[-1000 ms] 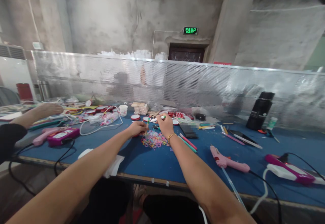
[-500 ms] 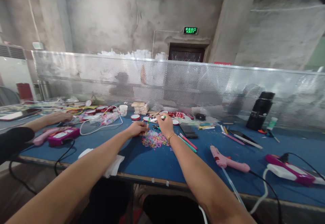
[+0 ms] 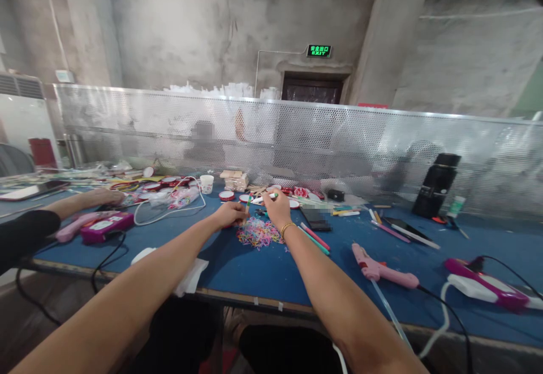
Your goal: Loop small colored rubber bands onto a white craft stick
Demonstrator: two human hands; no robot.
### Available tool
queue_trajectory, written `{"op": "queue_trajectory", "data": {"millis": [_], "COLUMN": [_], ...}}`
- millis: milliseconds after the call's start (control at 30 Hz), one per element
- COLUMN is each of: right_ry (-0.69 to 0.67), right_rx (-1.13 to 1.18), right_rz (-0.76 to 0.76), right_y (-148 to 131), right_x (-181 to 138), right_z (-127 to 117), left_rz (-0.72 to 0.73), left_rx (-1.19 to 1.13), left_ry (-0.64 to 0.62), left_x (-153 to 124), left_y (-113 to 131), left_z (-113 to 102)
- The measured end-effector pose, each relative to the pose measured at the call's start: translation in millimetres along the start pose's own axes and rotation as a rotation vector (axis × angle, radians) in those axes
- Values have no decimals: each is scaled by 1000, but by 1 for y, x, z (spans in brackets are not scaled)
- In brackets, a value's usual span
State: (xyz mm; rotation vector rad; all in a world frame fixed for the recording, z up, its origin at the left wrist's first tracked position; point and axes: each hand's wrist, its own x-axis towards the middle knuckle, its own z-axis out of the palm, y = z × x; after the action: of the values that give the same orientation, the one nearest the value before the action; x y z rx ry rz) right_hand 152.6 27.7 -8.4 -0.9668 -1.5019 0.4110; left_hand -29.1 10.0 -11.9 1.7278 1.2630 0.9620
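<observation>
My left hand [image 3: 231, 214] is closed on a thin wooden stick [image 3: 248, 203] that stands nearly upright and carries coloured bands, green among them. In my right hand [image 3: 279, 210], with a gold bracelet at the wrist, is a white marker with a green end [image 3: 258, 199]. The marker points left, its tip close to the stick; whether they touch I cannot tell. Just below both hands lies a pile of small multicoloured rubber bands [image 3: 258, 233]. Pink and teal markers [image 3: 314, 237] rest right of my right wrist.
A pink glue gun [image 3: 382, 271] and a purple-white power strip [image 3: 487, 286] sit at right, with cords. Behind my hands are wooden sticks [image 3: 234, 180], a paper cup [image 3: 206, 184] and red-rimmed discs [image 3: 226, 196]. Another person's hand [image 3: 102, 196] works at left beside a purple box [image 3: 107, 227].
My hands, the stick and the marker stay almost in place. The view has shifted very slightly, and the other person's hand at left has moved a little.
</observation>
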Motion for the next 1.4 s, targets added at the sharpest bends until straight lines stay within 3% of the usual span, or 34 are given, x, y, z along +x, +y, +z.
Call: {"op": "queue_trajectory", "data": {"millis": [1400], "right_ry": [6], "right_rx": [43], "right_rz": [-4], "right_y": [-2], "right_x": [-1], "right_z": [1], "left_rz": [-19], "left_rx": [2], "left_ry": [2], "left_x": [0], "left_y": [0], "left_z": [0]}}
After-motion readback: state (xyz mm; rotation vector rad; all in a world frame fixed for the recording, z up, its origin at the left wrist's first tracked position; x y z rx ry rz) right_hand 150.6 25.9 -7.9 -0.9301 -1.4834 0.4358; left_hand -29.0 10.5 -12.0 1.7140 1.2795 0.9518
